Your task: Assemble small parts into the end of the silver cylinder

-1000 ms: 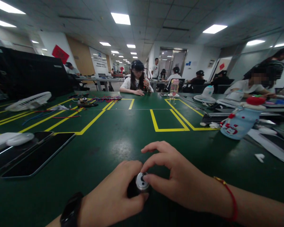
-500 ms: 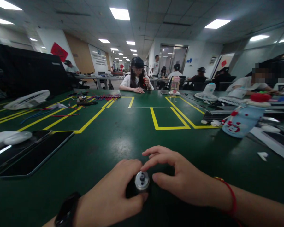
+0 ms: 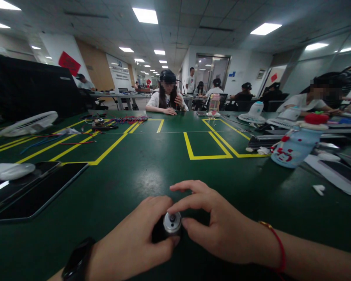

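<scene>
A small silver cylindrical motor stands upright on the green table, its round metal top with a short central shaft facing up. My left hand is wrapped around it from the left, the thumb on its near side. My right hand is at its right with the fingers apart. The right index fingertip is over the motor's top, at the far edge by the shaft, and the right thumb tip is close beside the rim. Whether these fingertips press on the metal I cannot tell. The motor's lower part is hidden by my left hand.
Dark tablets and a white mouse lie at left. Wires and a white fan are farther back. A blue bottle and small white earbuds are at right. A person sits opposite.
My right hand has moved slightly left, its index fingertip now over the motor's top and its thumb nearer the rim. My left hand keeps its hold. The whole view has shifted slightly.
</scene>
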`<state>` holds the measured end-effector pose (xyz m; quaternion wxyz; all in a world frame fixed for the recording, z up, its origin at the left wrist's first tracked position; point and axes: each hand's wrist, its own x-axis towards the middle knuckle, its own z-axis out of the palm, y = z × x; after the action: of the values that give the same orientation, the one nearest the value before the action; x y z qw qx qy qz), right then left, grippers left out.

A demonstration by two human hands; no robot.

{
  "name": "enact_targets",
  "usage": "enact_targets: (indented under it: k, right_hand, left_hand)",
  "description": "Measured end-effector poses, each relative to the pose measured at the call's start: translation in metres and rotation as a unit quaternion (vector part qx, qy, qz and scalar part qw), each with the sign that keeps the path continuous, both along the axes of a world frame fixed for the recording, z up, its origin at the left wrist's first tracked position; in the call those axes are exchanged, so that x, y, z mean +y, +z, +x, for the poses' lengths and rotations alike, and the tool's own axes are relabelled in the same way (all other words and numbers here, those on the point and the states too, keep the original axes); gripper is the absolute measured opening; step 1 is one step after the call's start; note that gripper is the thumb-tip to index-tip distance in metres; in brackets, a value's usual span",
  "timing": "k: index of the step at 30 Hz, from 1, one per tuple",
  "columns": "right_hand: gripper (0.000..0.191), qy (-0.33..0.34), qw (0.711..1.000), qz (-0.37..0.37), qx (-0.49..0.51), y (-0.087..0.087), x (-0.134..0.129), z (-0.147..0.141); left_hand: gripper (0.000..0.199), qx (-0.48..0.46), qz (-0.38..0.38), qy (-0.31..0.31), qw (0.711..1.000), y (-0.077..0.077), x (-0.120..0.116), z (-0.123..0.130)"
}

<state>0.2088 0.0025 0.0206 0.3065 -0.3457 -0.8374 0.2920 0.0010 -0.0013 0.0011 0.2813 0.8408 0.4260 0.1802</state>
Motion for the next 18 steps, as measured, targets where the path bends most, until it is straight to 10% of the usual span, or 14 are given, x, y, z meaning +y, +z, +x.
enact_targets:
  k: [12,18]
  right_hand:
    - [0.008,-0.041,0.999,0.012,0.009,0.012,0.005,0.006]
    - [0.01,-0.068,0.993,-0.063,-0.079,-0.015,-0.002,0.044]
  left_hand:
    - [0.014,0.022,-0.009,0.002,1.0,-0.005,0.0,-0.003]
    - [0.018,0.03,-0.03,-0.001,0.999,0.0,0.002,-0.001]
